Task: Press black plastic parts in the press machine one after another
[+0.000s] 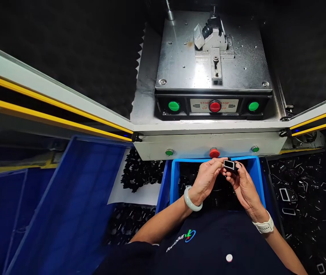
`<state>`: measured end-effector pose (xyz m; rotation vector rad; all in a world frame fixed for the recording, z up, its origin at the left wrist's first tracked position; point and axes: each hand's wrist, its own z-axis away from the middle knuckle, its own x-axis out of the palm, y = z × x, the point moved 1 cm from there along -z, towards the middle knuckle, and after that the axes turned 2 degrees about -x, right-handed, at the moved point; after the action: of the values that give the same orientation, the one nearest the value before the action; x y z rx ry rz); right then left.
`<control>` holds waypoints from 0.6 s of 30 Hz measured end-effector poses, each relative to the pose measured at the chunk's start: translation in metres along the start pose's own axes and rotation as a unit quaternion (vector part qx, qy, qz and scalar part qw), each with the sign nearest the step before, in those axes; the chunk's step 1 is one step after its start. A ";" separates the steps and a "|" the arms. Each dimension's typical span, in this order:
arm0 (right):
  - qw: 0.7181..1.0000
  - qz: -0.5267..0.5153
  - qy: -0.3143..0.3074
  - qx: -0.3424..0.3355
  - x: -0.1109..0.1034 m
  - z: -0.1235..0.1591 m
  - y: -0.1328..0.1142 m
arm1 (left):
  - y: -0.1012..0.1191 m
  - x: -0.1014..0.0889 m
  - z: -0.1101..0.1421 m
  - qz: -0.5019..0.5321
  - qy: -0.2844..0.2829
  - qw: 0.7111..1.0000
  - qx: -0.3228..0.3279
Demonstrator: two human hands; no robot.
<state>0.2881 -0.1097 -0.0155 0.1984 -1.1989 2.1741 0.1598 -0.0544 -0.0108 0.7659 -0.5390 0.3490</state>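
Observation:
Between both hands is a small black plastic part with a light rectangular rim (229,165), held just over the near side of the machine. My left hand (208,176) pinches its left end between thumb and fingers. On its right end, the fingers of my right hand (243,182) are closed. Below the hands stands a blue bin (174,179) with dark parts inside, partly hidden by my arms. A metal fixture (214,40) on the machine's steel plate (177,65) carries a black ribbed piece (207,30).
Green buttons (174,106) flank a red button (215,106) on the machine panel. A red stop knob (214,152) sits just beyond my hands. Black parts with pale rims (284,194) lie at right. More black parts (140,172) rest on white sheeting (148,194) at left, beside a blue panel (73,191).

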 end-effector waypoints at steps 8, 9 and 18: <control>1.000 -0.003 -0.008 -0.004 -0.007 -0.002 0.006 | 0.001 0.002 0.006 -0.053 -0.017 0.998 0.015; 1.000 -0.001 -0.008 -0.005 -0.007 -0.001 0.008 | 0.000 0.002 0.007 -0.086 -0.017 0.996 0.028; 0.963 0.255 -0.061 -0.059 -0.013 0.006 -0.010 | 0.000 -0.001 0.022 -0.375 0.016 0.896 0.238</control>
<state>0.3034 -0.1166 -0.0111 -0.0358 -1.5810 2.5411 0.1517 -0.0707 0.0014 1.3726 -0.0866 -0.2439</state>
